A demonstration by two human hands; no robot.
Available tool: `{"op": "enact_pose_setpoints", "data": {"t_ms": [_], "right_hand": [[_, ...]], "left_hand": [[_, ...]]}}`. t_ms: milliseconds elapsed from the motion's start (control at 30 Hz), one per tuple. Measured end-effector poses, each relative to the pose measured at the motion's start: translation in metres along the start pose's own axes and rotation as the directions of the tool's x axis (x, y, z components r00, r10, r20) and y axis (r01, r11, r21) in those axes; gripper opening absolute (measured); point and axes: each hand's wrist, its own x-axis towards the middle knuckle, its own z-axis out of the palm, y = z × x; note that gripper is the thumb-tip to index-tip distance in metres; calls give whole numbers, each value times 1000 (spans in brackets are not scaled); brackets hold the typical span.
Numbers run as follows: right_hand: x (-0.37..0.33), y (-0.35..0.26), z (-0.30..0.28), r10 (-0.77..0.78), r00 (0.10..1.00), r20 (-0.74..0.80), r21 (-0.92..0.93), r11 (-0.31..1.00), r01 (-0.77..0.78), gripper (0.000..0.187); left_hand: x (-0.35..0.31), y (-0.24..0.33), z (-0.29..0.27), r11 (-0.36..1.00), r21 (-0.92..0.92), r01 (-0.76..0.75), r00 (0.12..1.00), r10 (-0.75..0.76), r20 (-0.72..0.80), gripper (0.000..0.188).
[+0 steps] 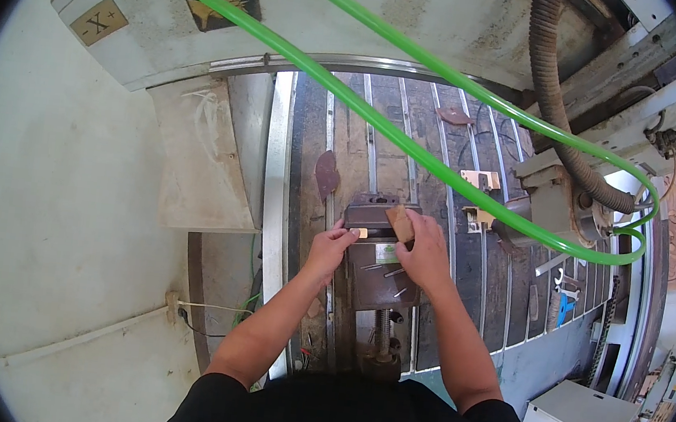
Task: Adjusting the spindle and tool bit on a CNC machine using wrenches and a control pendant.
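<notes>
In the head view, a dark vise [372,281] sits on a slotted worktop [352,114], its screw [383,328] running toward six o'clock. The left hand [328,253] is at the vise's nine o'clock side, fingers bent, with the fingertips at a small yellow piece [362,233] at the left end of the vise's gap; whether it grips that piece, I cannot tell. The right hand [426,253], at three o'clock, grips a brown block [399,224] between thumb and fingers, tilted above the vise. Several thin metal pins [399,272] lie on the vise's near part.

From the vise, a reddish-brown plate [326,175] lies between ten and eleven o'clock, another brown plate [454,116] toward one, a machine head [557,203] toward two, and wrenches [563,282] beside a blue tool [565,308] near three. A green hose [365,108] crosses overhead, from eleven to three o'clock.
</notes>
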Motion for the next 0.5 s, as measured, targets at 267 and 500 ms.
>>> {"op": "enact_pose_setpoints", "data": {"t_ms": [267, 500], "right_hand": [[-19, -51, 27, -14, 1000, 28, 116, 993, 11, 55], [-21, -54, 28, -42, 997, 59, -26, 999, 44, 55]], "left_hand": [[8, -18, -12, 980, -194, 37, 999, -42, -20, 26], [-8, 3, 3, 985, -173, 24, 999, -28, -18, 31]]}}
